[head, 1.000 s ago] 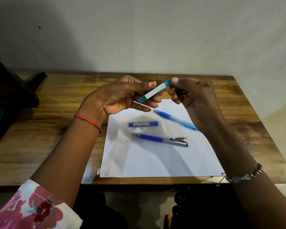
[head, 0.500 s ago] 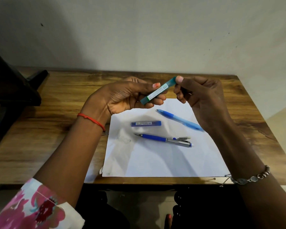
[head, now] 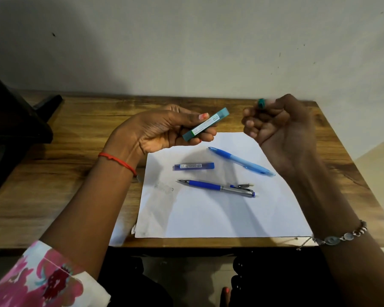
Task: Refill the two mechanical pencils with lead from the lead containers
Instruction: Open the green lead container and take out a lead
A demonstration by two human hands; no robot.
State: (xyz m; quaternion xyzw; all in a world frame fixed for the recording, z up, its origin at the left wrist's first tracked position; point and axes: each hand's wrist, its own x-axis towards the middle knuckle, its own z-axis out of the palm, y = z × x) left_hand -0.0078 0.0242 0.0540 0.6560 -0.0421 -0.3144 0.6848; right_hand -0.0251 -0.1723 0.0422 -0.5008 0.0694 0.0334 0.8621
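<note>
On the table (head: 53,185), the dark blue pencil (head: 215,188) and light blue pencil (head: 242,161) lie below the fingers. The left hand (head: 155,131) clamps the green lead container (head: 205,124); the right hand (head: 282,127), beside it, pinches the cap (head: 261,103). Opening looks done; next, tip out lead gently.

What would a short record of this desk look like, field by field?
left hand: holds the teal lead container, tilted, above the table
right hand: pinches a small teal cap, apart from the container
lying on paper: blue lead container, light blue pencil, dark blue pencil
surface: white paper on wooden table
</note>
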